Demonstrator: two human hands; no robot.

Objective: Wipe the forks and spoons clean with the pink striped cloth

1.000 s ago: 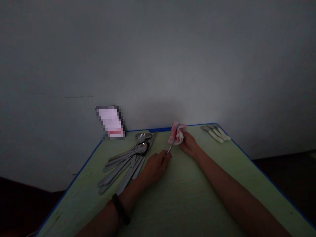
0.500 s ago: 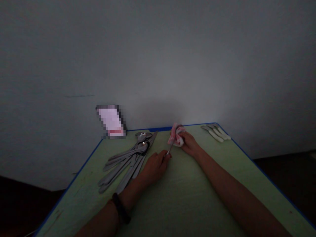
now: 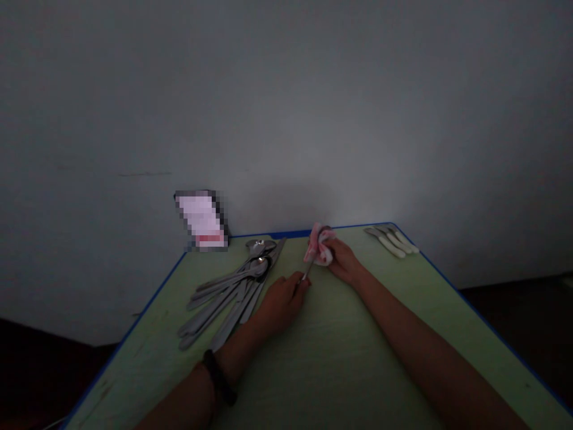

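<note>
My left hand is closed around the handle of a metal spoon in the middle of the table. Pinched in my right hand is a crumpled pink-and-white cloth, wrapped about the spoon's far end. Only a rounded edge of the bowl shows past the cloth; the rest is hidden. Just left of my left hand lies a loose heap of metal cutlery, with several spoons and knives overlapping. Three white-handled pieces of cutlery lie side by side at the far right corner.
The light green table has a blue edge and stands against a grey wall. A phone-like device with a blurred, lit screen leans at the back left corner. The scene is dim.
</note>
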